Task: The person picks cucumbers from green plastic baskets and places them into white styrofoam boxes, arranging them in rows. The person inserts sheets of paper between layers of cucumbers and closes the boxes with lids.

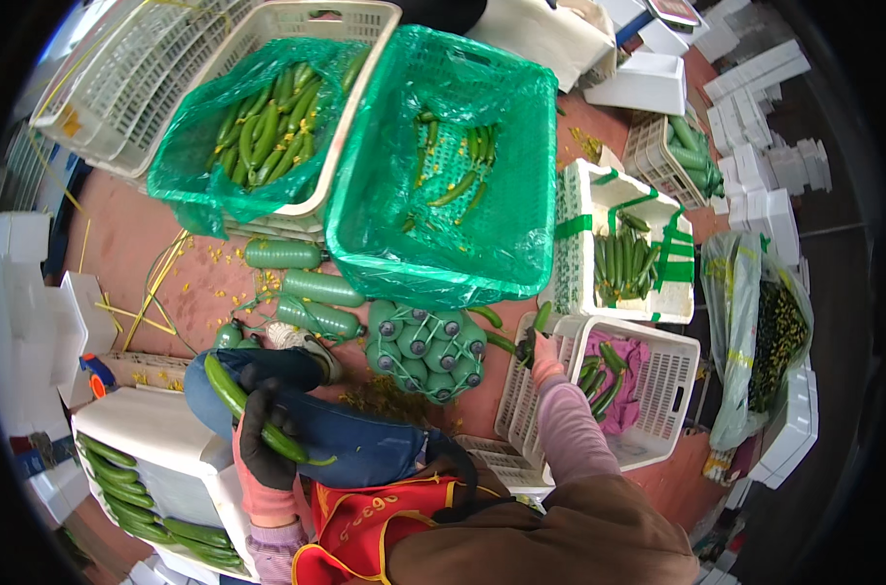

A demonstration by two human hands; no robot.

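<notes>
My left hand (pixel 266 431), in a black-palmed pink work glove, is closed around the middle of a long curved cucumber (pixel 224 387) over my jeans-clad thigh. My right hand (pixel 539 351), gloved the same way, reaches out to the rim of a white plastic crate (pixel 662 424). A small cucumber (pixel 542 316) sticks out of its grip. Inside that crate several cucumbers (pixel 610 380) lie on a pink cloth (pixel 637 373). Another cucumber (pixel 500 341) shows just left of my right hand, its end hidden there.
A green-lined crate (pixel 443 281) holds a few thin cucumbers; a fuller bagged crate (pixel 311 14) stands beside it. Cucumbers also fill a taped foam box (pixel 567 285) and line an open white box (pixel 150 420) at lower left. Green netted bottles (pixel 425 351) stand before my shoe (pixel 326 358).
</notes>
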